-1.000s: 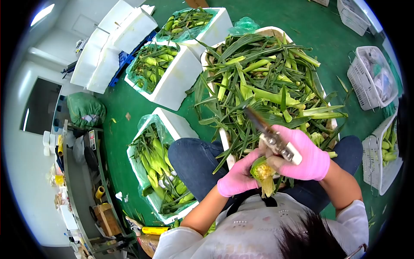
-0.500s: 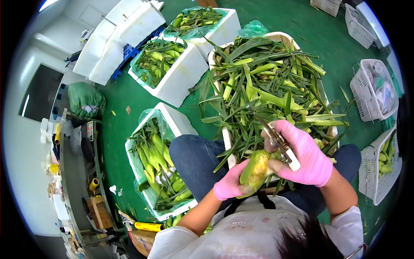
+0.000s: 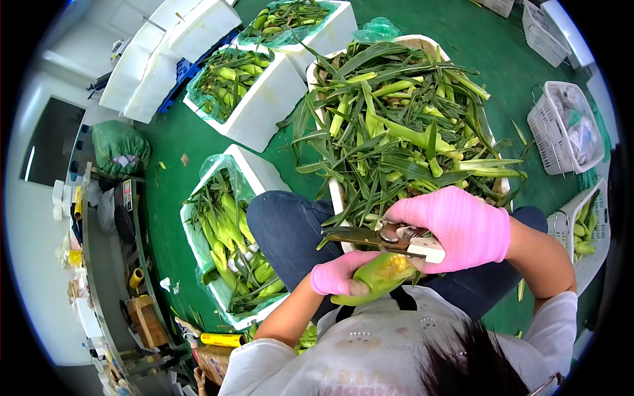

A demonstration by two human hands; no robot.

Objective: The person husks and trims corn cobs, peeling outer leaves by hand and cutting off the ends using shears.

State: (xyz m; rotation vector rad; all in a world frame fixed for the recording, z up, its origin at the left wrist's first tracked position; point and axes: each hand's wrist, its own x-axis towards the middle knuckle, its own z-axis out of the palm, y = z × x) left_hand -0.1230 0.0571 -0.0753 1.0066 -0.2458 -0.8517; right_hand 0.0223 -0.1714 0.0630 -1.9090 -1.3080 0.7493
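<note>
Seated at the near end of a big white bin [image 3: 336, 198], in blue jeans [image 3: 282, 228], with one leg to either side of it. Gripping an ear of corn [image 3: 375, 281] firmly in the pink-gloved left hand [image 3: 340, 273], just on the bin's near side. Holding that ear tilted (green husk at its left end, yellow kernels bare at its right). Clamping pruning shears [image 3: 388, 235] in the right hand [image 3: 456, 230], also gloved in pink, over the bin's near edge. Pointing them leftward above the ear; cannot tell whether touching it with the blade. Heaped high inside the bin, and spilling past its left rim, with long green leaves [image 3: 396, 155] and stalks. Flanked left of the bin by a foam box [image 3: 256, 170] of husked-up corn, and farther up that side by two more foam boxes [image 3: 274, 105], likewise filled. Flanked right of the bin by a white basket [image 3: 543, 135] of plastic bags and, nearer, by a second basket [image 3: 596, 256] with green produce.
</note>
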